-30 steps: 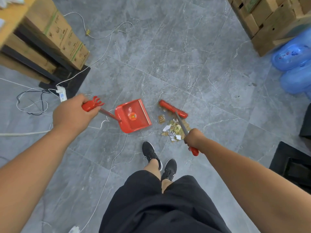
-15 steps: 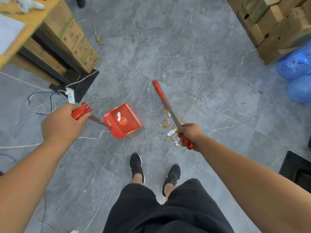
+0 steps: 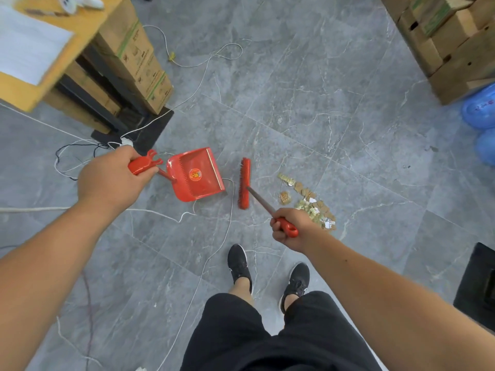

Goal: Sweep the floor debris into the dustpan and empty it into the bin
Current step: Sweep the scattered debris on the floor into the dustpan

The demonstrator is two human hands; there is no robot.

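Note:
My left hand (image 3: 112,180) grips the red handle of the red dustpan (image 3: 197,174), which sits on the grey floor with its open mouth facing right. My right hand (image 3: 290,228) grips the red end of the broom handle. The red broom head (image 3: 244,183) stands just right of the dustpan's mouth, a small gap between them. A strip of debris (image 3: 308,202), yellowish and white scraps, lies on the floor right of the broom head, partly behind my right hand. No bin is in view.
White cables (image 3: 203,263) trail over the floor under and beside the dustpan, past my black shoes (image 3: 239,263). Cardboard boxes (image 3: 139,60) stand under a wooden table at upper left. More boxes (image 3: 452,41) and blue water jugs (image 3: 479,111) fill the upper right. A black object (image 3: 479,287) sits at right.
The broom head has swung from beyond the debris over to the left, next to the dustpan mouth. The debris now lies right of the broom. The dustpan stayed roughly in place.

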